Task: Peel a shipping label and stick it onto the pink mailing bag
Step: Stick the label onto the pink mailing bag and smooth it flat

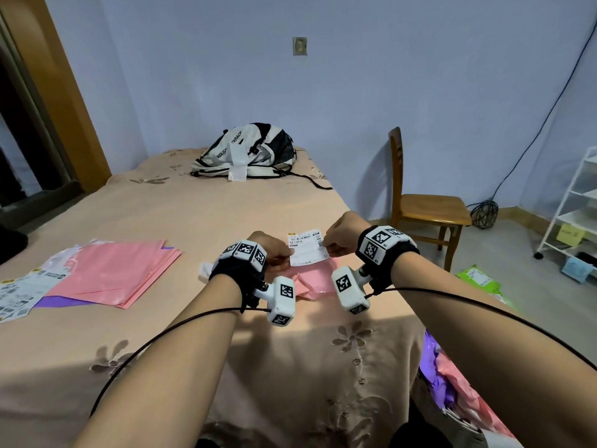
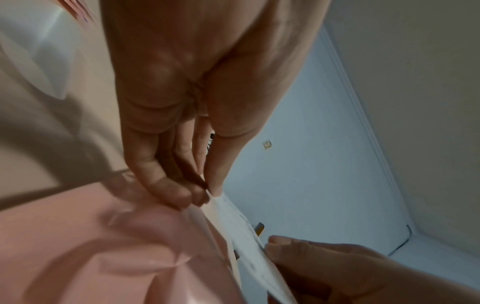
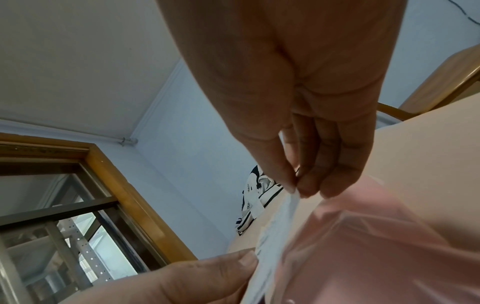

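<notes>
A white shipping label (image 1: pixel 307 248) with barcodes is held flat a little above a crumpled pink mailing bag (image 1: pixel 315 281) on the bed. My left hand (image 1: pixel 274 253) pinches the label's left edge between thumb and fingers. My right hand (image 1: pixel 337 244) pinches its right edge. In the left wrist view the label (image 2: pixel 244 232) runs edge-on from my left hand (image 2: pixel 205 195) to my right hand (image 2: pixel 298 253), with the pink bag (image 2: pixel 116 246) below. In the right wrist view my right hand (image 3: pixel 298 189) grips the label (image 3: pixel 275 226) above the bag (image 3: pixel 376 246).
A stack of pink mailing bags (image 1: pixel 116 270) and sheets of labels (image 1: pixel 22 292) lie on the bed (image 1: pixel 161 350) at the left. A backpack (image 1: pixel 248 153) sits at the far end. A wooden chair (image 1: pixel 423 208) and white shelf rack (image 1: pixel 575 208) stand to the right.
</notes>
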`<move>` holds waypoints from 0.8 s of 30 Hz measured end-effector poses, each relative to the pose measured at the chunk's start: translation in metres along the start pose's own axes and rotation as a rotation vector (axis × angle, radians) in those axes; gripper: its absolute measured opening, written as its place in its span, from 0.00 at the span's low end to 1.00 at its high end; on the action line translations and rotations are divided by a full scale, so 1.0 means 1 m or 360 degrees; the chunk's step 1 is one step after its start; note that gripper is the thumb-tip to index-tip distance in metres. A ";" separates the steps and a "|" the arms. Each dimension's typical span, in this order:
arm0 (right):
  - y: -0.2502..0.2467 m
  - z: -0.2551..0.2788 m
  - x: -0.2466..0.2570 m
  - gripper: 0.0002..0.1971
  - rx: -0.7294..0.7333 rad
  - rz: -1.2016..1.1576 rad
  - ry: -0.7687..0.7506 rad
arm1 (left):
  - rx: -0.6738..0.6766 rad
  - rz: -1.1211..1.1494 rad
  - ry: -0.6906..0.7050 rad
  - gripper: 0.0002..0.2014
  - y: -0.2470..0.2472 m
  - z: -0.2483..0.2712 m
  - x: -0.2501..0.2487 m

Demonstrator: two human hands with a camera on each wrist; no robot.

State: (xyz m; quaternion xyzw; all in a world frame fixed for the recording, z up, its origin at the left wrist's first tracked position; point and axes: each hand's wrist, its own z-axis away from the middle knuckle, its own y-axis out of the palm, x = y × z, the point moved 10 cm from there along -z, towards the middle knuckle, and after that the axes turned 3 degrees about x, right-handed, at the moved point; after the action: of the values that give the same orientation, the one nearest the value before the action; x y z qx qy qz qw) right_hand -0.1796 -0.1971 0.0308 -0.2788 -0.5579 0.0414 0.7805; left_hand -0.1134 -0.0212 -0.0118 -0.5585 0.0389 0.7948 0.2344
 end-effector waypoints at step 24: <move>0.008 -0.016 -0.003 0.13 -0.0153 0.0346 -0.0092 | 0.0000 0.0063 -0.0083 0.02 -0.007 -0.003 0.020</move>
State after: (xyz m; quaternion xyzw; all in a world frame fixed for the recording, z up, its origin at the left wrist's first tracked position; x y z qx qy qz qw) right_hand -0.1639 -0.1976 0.0209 -0.3736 -0.5481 0.1070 0.7407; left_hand -0.1133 -0.0098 -0.0295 -0.5366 0.0438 0.8136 0.2195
